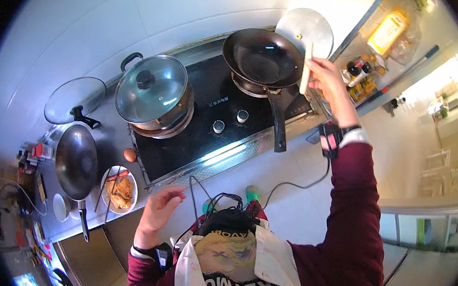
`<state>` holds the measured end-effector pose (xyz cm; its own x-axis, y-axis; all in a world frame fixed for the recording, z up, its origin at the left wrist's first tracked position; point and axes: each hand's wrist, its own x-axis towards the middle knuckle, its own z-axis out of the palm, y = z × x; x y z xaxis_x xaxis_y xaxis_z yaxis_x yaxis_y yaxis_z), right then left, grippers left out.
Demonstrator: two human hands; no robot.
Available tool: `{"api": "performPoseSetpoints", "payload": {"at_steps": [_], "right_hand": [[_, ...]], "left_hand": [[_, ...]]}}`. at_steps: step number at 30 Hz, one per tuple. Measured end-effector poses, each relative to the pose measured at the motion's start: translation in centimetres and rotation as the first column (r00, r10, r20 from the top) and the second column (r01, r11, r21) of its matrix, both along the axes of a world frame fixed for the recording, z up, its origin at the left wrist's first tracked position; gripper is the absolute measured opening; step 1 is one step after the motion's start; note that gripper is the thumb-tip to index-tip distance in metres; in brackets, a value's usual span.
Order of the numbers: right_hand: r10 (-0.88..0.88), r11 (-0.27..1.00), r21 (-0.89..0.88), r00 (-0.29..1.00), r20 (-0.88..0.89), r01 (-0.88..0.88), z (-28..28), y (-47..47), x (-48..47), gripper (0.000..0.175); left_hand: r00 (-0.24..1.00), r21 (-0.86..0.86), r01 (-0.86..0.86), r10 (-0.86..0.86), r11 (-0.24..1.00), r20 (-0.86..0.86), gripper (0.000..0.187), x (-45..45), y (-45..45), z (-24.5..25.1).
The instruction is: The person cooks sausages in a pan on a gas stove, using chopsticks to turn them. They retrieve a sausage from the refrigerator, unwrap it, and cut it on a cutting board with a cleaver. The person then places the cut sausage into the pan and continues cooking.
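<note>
My right hand (328, 77) grips a pale, narrow bar (306, 70) at the right rim of a dark wok (263, 58). Whether the bar is joined to anything is unclear. The wok sits on the right burner, its black handle (278, 125) pointing towards me. Behind it, a round metal lid (291, 19) leans at the wall. My left hand (159, 210) is empty, fingers loosely bent and apart, low in front of the counter. Nearest to it is an oval white plate (104, 197) of browned food (120, 192), with chopsticks (110, 198) across it.
A steel pot with a glass lid (151, 91) covers the left burner of the black cooktop (196, 140). An egg (130, 154), a second pan (76, 162), a bowl (61, 207) and another glass lid (75, 99) stand left. Bottles (360, 68) line the right ledge. A cable (303, 185) hangs near me.
</note>
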<state>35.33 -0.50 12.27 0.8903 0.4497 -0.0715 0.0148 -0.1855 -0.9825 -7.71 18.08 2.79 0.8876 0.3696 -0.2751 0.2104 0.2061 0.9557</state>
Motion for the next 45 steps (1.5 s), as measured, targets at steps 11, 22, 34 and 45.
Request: {"api": "performPoseSetpoints", "payload": {"at_steps": [11,22,34,45], "right_hand": [[0.402,0.425,-0.892,0.915,0.033,-0.155,-11.9,11.3,15.2,0.03],[-0.011,1.0,0.002,0.865,0.502,0.011,-9.8,2.0,14.5,0.02],[0.51,0.855,-0.404,0.668,0.542,-0.325,-24.2,-10.4,-8.8,0.022],[0.502,0.863,-0.475,0.407,0.763,-0.174,-22.1,5.6,-8.0,0.058]], "left_hand": [[0.739,0.033,-0.654,0.648,0.756,-0.186,0.018,0.9,-12.7,0.3],[0.743,0.044,-0.656,0.655,0.753,-0.138,0.012,2.5,-15.3,-0.1],[0.658,0.034,-0.742,0.738,0.669,-0.147,0.035,-6.1,-19.4,-5.3],[0.41,-0.174,-0.911,0.852,0.373,-0.326,0.009,-10.0,-27.4,-12.2]]}}
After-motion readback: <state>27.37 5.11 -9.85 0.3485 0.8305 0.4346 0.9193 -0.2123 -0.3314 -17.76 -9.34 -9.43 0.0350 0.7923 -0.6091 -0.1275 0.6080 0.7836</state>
